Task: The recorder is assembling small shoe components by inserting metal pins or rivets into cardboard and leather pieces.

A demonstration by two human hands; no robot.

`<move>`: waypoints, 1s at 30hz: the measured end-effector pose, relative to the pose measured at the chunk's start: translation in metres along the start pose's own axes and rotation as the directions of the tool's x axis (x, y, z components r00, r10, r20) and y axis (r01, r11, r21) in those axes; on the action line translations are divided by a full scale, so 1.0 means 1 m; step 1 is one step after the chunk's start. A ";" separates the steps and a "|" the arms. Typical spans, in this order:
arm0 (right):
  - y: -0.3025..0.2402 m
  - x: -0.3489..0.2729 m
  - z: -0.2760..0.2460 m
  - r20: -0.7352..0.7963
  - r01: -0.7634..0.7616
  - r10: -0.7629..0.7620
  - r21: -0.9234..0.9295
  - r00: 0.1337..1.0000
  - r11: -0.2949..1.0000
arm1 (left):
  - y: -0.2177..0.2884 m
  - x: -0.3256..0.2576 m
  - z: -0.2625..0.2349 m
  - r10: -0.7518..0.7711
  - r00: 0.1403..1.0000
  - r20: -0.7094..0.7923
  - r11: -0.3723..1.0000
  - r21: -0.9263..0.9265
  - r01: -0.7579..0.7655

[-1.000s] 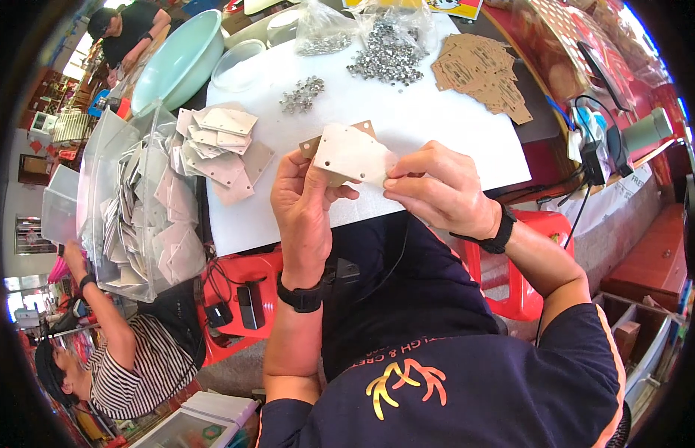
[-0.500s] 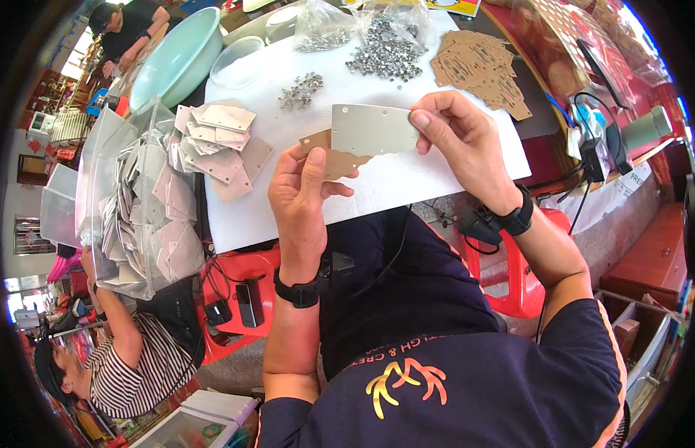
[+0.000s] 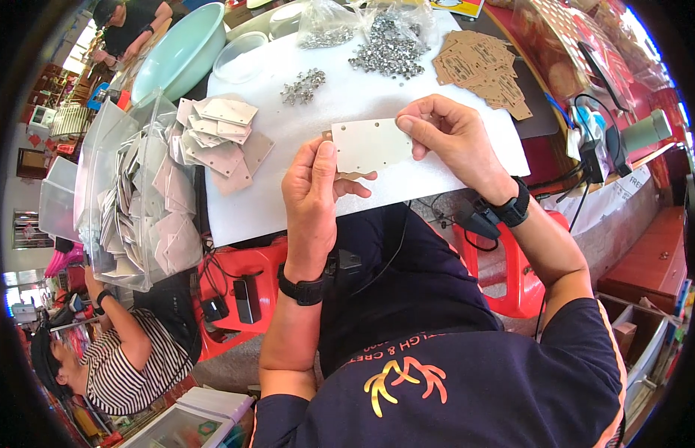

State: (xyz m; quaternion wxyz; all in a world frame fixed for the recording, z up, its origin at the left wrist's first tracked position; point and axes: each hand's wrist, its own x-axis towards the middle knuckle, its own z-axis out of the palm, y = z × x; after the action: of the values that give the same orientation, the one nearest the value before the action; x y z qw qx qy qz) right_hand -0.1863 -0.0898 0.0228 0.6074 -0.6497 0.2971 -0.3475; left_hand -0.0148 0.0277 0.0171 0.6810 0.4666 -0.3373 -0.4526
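Observation:
Between my two hands, above the white board (image 3: 273,194), is a pale grey flat plate (image 3: 371,145) with small holes along its edges. My right hand (image 3: 446,138) pinches its upper right corner between thumb and fingertips. A brown thin board (image 3: 327,136) lies mostly hidden behind the plate; only its left corner and a strip of lower edge show. My left hand (image 3: 314,175) grips the brown board at its left end, thumb in front, with a lower finger stretched out underneath. The plate and the brown board overlap closely; whether they touch all over cannot be seen.
Left stands a clear bin (image 3: 142,224) of similar plates, beside a loose plate pile (image 3: 222,131). Small metal pieces (image 3: 303,87) lie farther back, near a bagged metal heap (image 3: 392,52). Brown boards (image 3: 478,67) are stacked far right. A green basin (image 3: 179,56) and two other people are leftward.
The grey plate has come left and down over the brown board, now covering most of it. My left hand has moved slightly right, my right hand slightly left.

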 end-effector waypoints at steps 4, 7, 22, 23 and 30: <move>-0.001 0.000 0.001 -0.002 0.010 -0.010 -0.079 1.000 0.997 | 0.000 -0.001 -0.005 0.002 1.000 0.028 0.999 -0.043 -0.001; -0.004 -0.002 0.003 -0.018 0.012 -0.014 -0.119 1.000 0.993 | -0.001 -0.003 -0.006 0.016 1.000 0.023 1.000 0.013 -0.016; -0.006 -0.006 0.015 -0.034 0.056 -0.063 -0.174 0.997 0.983 | 0.001 -0.005 -0.003 0.008 1.000 -0.012 0.999 0.038 -0.007; -0.005 -0.006 0.015 -0.033 0.051 -0.058 -0.175 0.998 0.983 | 0.002 -0.005 -0.003 0.013 1.000 -0.015 0.999 0.040 -0.013; -0.003 -0.004 0.013 0.029 0.008 -0.005 -0.109 1.000 0.994 | 0.000 -0.004 -0.006 0.046 0.999 -0.017 0.997 0.065 -0.045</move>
State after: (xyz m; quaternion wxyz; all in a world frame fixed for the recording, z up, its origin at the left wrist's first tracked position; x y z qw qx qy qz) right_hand -0.1777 -0.0788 0.0255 0.5741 -0.6877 0.3048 -0.3232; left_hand -0.0112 0.0336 0.0147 0.6788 0.4846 -0.3561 -0.4214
